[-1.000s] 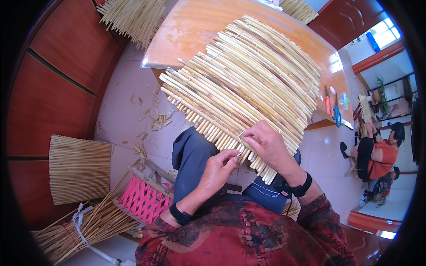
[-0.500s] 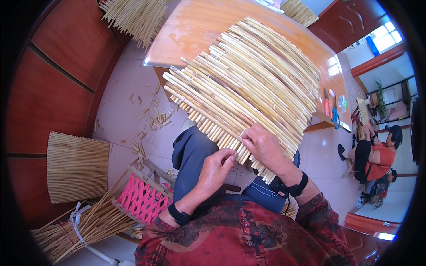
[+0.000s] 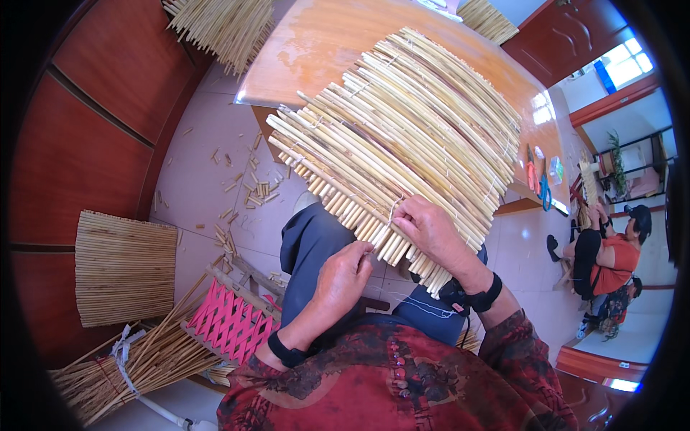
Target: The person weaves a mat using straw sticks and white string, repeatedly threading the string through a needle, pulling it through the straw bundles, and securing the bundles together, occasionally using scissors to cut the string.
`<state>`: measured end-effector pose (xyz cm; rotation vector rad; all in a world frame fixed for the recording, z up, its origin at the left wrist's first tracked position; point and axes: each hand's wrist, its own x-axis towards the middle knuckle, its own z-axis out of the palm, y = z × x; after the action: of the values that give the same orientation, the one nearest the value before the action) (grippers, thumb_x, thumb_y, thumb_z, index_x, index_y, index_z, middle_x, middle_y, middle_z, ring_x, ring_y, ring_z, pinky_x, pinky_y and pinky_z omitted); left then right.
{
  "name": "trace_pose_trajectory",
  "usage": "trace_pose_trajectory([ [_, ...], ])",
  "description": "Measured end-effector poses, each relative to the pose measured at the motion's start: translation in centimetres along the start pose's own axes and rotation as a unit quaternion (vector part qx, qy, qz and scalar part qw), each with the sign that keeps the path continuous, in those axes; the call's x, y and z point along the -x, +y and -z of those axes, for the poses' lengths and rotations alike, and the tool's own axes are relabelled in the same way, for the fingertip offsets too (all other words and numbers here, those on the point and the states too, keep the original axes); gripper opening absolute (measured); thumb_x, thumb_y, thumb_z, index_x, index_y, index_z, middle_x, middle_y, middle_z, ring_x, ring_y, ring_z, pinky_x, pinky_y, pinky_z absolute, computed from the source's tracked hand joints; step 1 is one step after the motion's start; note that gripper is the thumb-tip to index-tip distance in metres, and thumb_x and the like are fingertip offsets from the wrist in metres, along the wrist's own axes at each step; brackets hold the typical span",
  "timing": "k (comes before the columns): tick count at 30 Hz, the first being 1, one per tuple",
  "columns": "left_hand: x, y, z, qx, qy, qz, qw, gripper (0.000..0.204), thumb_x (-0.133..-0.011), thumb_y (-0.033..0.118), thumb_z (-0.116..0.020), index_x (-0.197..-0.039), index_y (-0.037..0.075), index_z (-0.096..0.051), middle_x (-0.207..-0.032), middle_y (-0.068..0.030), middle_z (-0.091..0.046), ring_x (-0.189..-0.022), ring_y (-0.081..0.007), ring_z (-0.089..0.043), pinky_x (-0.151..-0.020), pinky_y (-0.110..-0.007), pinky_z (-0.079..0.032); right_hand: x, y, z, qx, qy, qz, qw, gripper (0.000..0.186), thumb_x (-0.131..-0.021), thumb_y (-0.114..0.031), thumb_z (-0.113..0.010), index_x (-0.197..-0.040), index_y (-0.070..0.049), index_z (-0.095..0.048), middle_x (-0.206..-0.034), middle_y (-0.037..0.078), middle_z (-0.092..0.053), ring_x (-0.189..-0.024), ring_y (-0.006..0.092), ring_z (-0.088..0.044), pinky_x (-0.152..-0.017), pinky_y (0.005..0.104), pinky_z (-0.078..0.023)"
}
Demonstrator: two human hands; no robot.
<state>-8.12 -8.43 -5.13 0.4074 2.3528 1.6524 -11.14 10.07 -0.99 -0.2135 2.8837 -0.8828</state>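
A mat of pale reed stalks [image 3: 402,136] tied side by side lies across my lap, its far part resting on a wooden table [image 3: 316,50]. My right hand [image 3: 428,230] presses down on the near edge of the mat, fingers closed over the stalks and a thin string. My left hand [image 3: 345,273] sits just below that edge, fingers pinched together at the ends of the stalks, apparently on the string. Both wrists wear dark bands.
A finished reed mat [image 3: 122,266] lies on the floor at left. A tied bundle of stalks [image 3: 136,359] and a pink lattice stool [image 3: 230,320] are beside my knee. Cut stalk bits [image 3: 244,187] litter the tiles. Scissors [image 3: 535,179] rest on the table; another person [image 3: 611,251] sits at right.
Both hands stay at the mat's near edge. My left hand has shifted slightly, pinching closer under the stalk ends; the mat has hardly moved.
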Motion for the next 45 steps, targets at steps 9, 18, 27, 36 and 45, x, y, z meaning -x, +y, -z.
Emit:
trace_pose_trajectory([
  [9, 0.2, 0.7, 0.2, -0.066, -0.012, -0.012, 0.998, 0.012, -0.075, 0.004, -0.051, -0.086, 0.003, -0.056, -0.079, -0.0156, -0.058, -0.072, -0.0325, -0.058, -0.064, -0.036, -0.046, -0.2, -0.8, 0.0, 0.024, -0.015, -0.008, 1.0, 0.008, -0.076, -0.013, -0.055, -0.076, -0.005, -0.054, -0.077, 0.012, -0.054, -0.071, 0.0306, -0.054, -0.061, 0.0378, -0.044],
  [18, -0.6, 0.5, 0.2, 0.081, -0.083, -0.061, 0.991, 0.008, -0.075, 0.002, -0.049, -0.081, 0.001, -0.054, -0.071, -0.008, -0.055, -0.063, -0.0183, -0.055, -0.059, -0.027, -0.044, 0.3, -0.6, -1.8, 0.121, 0.066, 0.067, 0.988, 0.009, -0.073, -0.011, -0.056, -0.075, -0.005, -0.049, -0.074, 0.012, -0.05, -0.068, 0.0306, -0.053, -0.058, 0.0388, -0.044],
  [27, -0.1, -0.7, -0.3, 0.319, -0.07, 0.07, 0.943, 0.011, -0.083, 0.008, -0.047, -0.085, 0.004, -0.057, -0.058, 0.0062, -0.044, -0.047, -0.0008, -0.036, -0.042, -0.017, -0.03, 0.4, 0.6, -0.8, -0.105, 0.044, -0.039, 0.993, 0.017, -0.073, -0.009, -0.058, -0.089, -0.007, -0.054, -0.076, 0.009, -0.052, -0.069, 0.0253, -0.055, -0.06, 0.0349, -0.045],
  [36, 0.0, 0.9, -0.4, 0.244, -0.089, 0.059, 0.964, 0.014, -0.085, 0.011, -0.049, -0.087, 0.0, -0.056, -0.068, 0.0021, -0.05, -0.062, -0.0033, -0.041, -0.055, -0.019, -0.035, 0.6, 0.7, -1.7, 0.021, 0.058, 0.088, 0.994, 0.013, -0.071, -0.014, -0.062, -0.082, -0.013, -0.056, -0.076, 0.004, -0.053, -0.069, 0.0247, -0.056, -0.057, 0.0339, -0.045],
  [45, -0.3, 1.4, -0.8, 0.236, -0.067, 0.018, 0.969, 0.014, -0.086, 0.012, -0.049, -0.085, 0.0, -0.056, -0.068, 0.0047, -0.047, -0.061, -0.0016, -0.036, -0.053, -0.017, -0.031, 0.6, 0.5, -1.6, -0.025, 0.058, 0.083, 0.994, 0.009, -0.069, -0.007, -0.062, -0.078, -0.007, -0.058, -0.073, 0.008, -0.053, -0.068, 0.0253, -0.056, -0.059, 0.0328, -0.045],
])
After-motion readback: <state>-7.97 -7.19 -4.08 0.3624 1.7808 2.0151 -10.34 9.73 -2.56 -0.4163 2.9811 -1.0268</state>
